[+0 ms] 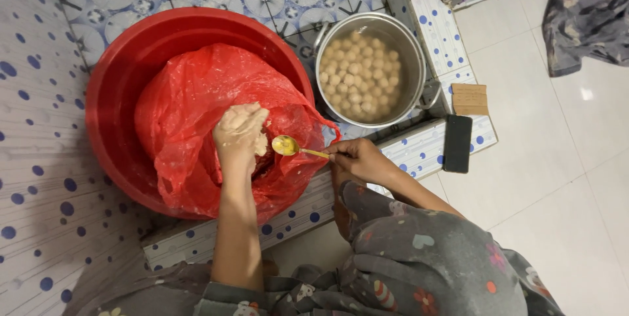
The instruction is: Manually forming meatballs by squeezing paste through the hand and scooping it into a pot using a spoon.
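With the paste-coated left hand [240, 134] squeezing paste over the red bag [196, 103], the right hand [357, 157] pinching the spoon [293, 147] should scoop close beside that fist.

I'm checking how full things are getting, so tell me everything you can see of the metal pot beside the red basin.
The metal pot is round, shiny and silvery, seen from straight above. Handles stick out at its upper left and lower right. It stands upright on the tiled ledge, right of the red basin. Inside, many small pale round balls sit in cloudy liquid and cover most of the surface. Neither hand touches it.
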